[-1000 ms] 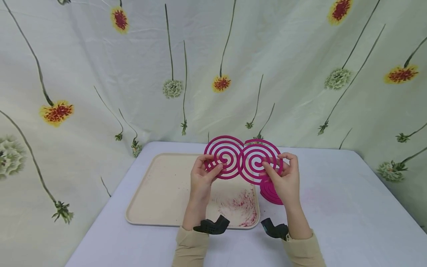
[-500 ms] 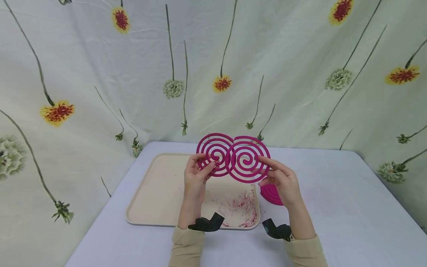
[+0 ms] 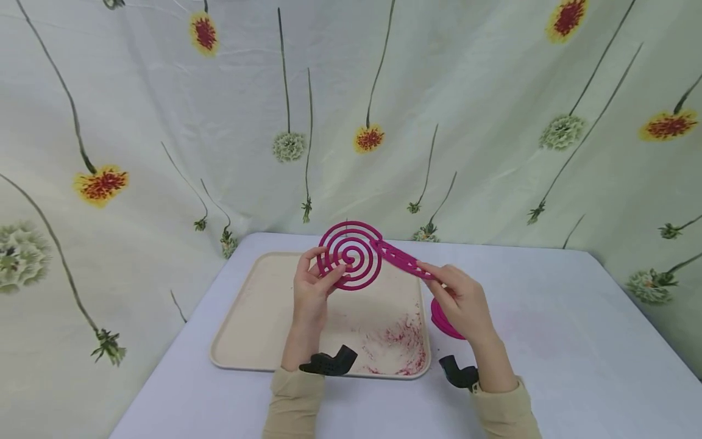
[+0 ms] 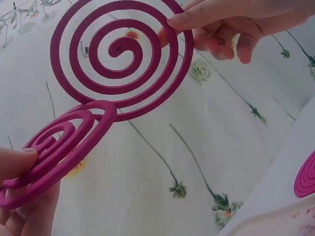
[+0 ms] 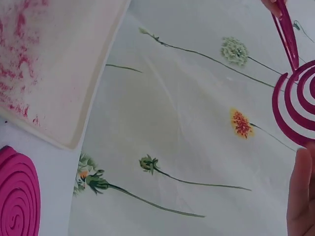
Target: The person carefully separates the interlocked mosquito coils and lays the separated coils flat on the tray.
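In the head view my left hand [image 3: 311, 289] pinches a magenta mosquito coil [image 3: 348, 258], its flat face toward me. My right hand [image 3: 466, 305] grips a second mosquito coil [image 3: 403, 260] by its right edge, tilted nearly edge-on. The two coils meet or hook at their rims, as the left wrist view shows where the left coil [image 4: 74, 164] overlaps the right coil [image 4: 129, 70]. Thumb and fingers of the right hand [image 4: 231, 22] hold the rim there. At the right border of the right wrist view, only part of the right hand [image 5: 299, 196] shows.
A beige tray [image 3: 263, 317] lies on the white-covered table [image 3: 548, 341], with magenta crumbs at its near right corner. Beside it lies more mosquito coil [image 3: 445, 322], tightly wound, partly behind the right hand. A flower-print cloth [image 3: 482, 152] hangs behind.
The right hand has shifted its grip to the right rim and turned its coil from face-on to nearly edge-on. Both coils have drifted left, and the left hand keeps hold of its own.
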Motion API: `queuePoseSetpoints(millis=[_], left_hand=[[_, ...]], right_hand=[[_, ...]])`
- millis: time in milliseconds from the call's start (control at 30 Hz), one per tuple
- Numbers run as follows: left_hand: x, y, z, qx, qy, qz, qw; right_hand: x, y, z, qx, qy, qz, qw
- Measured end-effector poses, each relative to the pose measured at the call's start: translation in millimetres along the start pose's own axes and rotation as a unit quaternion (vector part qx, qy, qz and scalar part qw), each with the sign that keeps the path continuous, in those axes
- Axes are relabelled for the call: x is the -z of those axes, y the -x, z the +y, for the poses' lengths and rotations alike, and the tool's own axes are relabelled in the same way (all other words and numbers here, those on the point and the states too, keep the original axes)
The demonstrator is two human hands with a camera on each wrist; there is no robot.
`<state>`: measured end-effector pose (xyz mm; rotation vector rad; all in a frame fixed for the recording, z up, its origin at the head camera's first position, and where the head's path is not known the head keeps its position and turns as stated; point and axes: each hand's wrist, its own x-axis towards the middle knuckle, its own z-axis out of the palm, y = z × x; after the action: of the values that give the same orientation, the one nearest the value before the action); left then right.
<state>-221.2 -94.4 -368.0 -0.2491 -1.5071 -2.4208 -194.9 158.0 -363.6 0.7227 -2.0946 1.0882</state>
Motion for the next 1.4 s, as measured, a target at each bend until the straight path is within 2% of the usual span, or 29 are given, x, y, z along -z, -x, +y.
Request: queuePoseSetpoints(millis=[67,133,267,367,433,533,633,700,867,1100,1400], left_hand=[[2.4,-2.5,-0.7,0.005,-0.002,-0.001,1.0],[4.6,-5.2,-1.8,0.009,0.0,-0.002,1.0],[8.7,-9.9,-5.4,0.012,-0.006,-0.001,0.9999],[12.0,-13.2,-9.3,0.017,-0.017,0.001,0.9997],[14.5,-15.4,-12.2,0.023,-0.023,0.005,0.9995],[18.6,-18.8,-15.7,0.037,-0.028,0.014,0.9988],[23.9,-22.5,-18.7,0.048,-0.033,0.024,0.998],[27.8,-25.4,-21.0,0.054,-0.037,0.03,0.9974],[36.8,-36.1,-31.0,0.075,-0.045,0.041,0.9953],[42.5,-53.7,-48.8,0.131,-0.076,0.091,0.9843],[55.8,-71.5,-77.8,0.186,-0.117,0.124,0.9676]], right_hand=[[-1,-1.6,2,0.01,0.043,0.027,0.9987],[-3,-3.9,4,0.012,0.051,0.045,0.9976],[-8,-7.9,12,-0.014,-0.004,0.066,0.9977],[-13,-8.7,19,-0.074,-0.084,0.072,0.9911],[-15,-9.3,23,-0.13,-0.138,0.074,0.9791],[-17,-10.6,32,-0.214,-0.204,0.07,0.9528],[-20,-11.4,42,-0.279,-0.229,0.054,0.9311],[-22,-11.4,49,-0.308,-0.234,0.04,0.9214],[-31,-12.0,62,-0.363,-0.226,-0.001,0.9042],[-46,-17.1,82,-0.413,-0.21,-0.023,0.8857],[-60,-16.9,106,-0.483,-0.225,-0.03,0.8456]])
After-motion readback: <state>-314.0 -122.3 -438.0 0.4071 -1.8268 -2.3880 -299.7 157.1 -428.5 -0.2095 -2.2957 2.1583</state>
